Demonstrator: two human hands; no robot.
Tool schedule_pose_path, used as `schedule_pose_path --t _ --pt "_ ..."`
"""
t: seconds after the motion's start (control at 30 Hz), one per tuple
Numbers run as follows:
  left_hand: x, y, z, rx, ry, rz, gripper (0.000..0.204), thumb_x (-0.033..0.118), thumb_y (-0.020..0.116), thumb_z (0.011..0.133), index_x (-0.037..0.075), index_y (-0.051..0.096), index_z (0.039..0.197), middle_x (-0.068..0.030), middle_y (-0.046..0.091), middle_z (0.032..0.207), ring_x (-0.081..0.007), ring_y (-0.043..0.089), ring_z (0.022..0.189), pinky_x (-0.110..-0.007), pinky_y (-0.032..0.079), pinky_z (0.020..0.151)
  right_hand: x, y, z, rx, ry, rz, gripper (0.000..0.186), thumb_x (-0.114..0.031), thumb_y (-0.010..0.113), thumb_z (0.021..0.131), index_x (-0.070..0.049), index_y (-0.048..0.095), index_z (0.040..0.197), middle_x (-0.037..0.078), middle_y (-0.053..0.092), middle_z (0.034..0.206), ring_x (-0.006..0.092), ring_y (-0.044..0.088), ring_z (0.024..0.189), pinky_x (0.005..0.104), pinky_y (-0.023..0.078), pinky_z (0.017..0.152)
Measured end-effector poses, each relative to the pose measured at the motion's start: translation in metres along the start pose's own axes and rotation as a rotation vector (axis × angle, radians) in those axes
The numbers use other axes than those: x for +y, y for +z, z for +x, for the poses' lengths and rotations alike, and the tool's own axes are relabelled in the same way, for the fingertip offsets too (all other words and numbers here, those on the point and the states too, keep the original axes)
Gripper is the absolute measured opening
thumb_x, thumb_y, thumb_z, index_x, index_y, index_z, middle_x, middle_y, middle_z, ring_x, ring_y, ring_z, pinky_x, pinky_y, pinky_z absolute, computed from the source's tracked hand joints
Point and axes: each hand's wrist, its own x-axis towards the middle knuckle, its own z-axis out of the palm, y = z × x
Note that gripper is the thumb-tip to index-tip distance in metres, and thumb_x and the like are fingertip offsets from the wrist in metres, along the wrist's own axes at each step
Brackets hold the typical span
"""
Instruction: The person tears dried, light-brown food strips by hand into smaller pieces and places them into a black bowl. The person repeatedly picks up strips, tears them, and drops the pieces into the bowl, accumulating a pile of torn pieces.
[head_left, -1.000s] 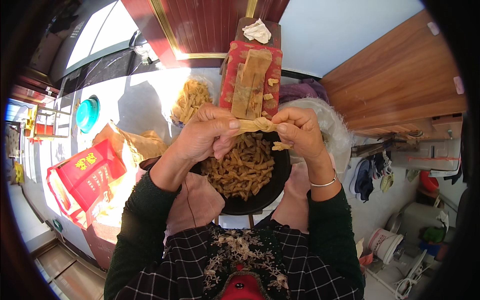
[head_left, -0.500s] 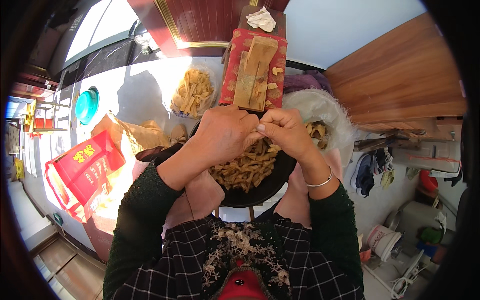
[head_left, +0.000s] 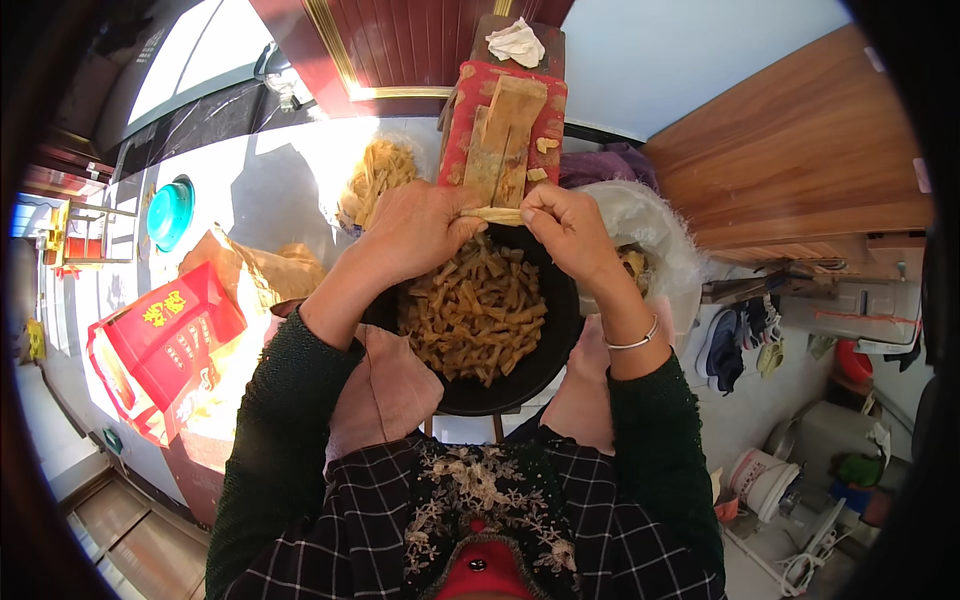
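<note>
My left arm [head_left: 280, 440] and right arm [head_left: 655, 450] both reach forward, forearms angled inward toward each other and bare below the sleeves. I have my left hand [head_left: 415, 232] back upward, its thumb pressed to its curled fingers in a pinch. My right hand [head_left: 568, 232] faces it at about the same level, thumb and forefinger pinched too, other fingers folded. Between my two pinches a small gap remains.
</note>
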Motion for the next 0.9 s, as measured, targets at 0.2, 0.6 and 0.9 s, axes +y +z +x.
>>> schedule_pose_path --t 0.2,0.6,0.9 --pt "-0.017 0.011 0.023 0.1 -0.112 0.057 0.023 0.028 0.065 0.083 0.014 0.067 0.1 -0.018 0.065 0.077 -0.0375 0.063 0.077 -0.046 0.049 0.069 0.011 0.015 0.029 0.154 0.054 -0.088 0.015 -0.013 0.06 0.081 0.002 0.06 0.078 0.016 0.059 0.065 0.0238 0.06 0.061 0.0339 0.046 0.06" --pt "0.001 -0.005 0.008 -0.255 -0.085 0.139 0.038 0.039 0.066 0.08 0.005 0.066 0.099 -0.0195 0.067 0.086 -0.0371 0.064 0.085 -0.045 0.05 0.077 0.012 -0.002 0.027 0.174 0.059 -0.236 0.022 -0.023 0.058 0.086 -0.003 0.056 0.08 0.009 0.058 0.068 0.0263 0.058 0.062 0.0375 0.049 0.062" --pt "0.013 0.027 0.003 0.218 -0.132 -0.404 0.032 0.021 0.071 0.082 0.001 0.064 0.106 -0.0136 0.067 0.081 -0.0142 0.065 0.074 -0.029 0.051 0.067 -0.013 0.026 0.017 0.19 -0.143 0.675 0.028 -0.026 0.045 0.098 -0.004 0.051 0.084 0.003 0.053 0.082 0.0116 0.048 0.077 0.0264 0.041 0.074"
